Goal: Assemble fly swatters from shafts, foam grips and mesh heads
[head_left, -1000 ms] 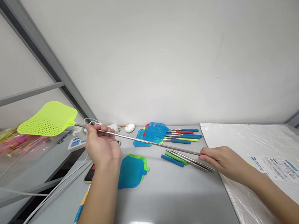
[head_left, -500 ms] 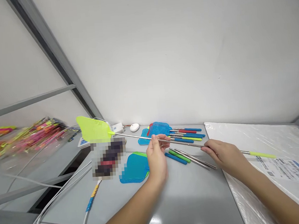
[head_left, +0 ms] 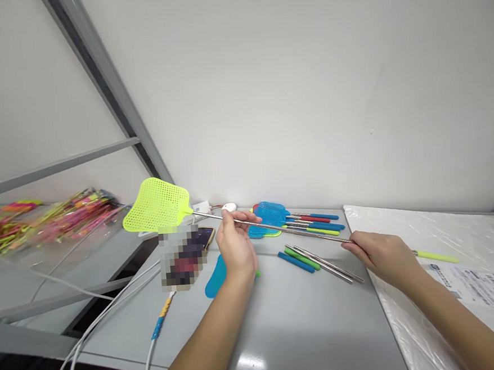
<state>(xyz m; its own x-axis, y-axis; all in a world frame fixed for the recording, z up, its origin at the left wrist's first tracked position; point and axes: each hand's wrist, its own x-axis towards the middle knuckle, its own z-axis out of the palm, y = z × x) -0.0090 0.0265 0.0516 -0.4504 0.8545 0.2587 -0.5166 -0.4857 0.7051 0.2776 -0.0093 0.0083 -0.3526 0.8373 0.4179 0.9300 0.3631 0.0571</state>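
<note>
While the right hand (head_left: 374,255) keeps its fingers clenched on the shaft, the yellow swatter (head_left: 157,205) hangs above the counter (head_left: 308,327), stretching left from its handle over the wrapped package (head_left: 478,225). And there goes the left hand (head_left: 236,245), now farther from the package and nearer the mesh, fingers loosely grasping the shaft: a wider span, probably steadier support. Half a second ago the hands were closer; now the left one hides more of the blue swatter head (head_left: 215,277), well left of the package. Steel tubes (head_left: 324,264) lie just left of it.
</note>
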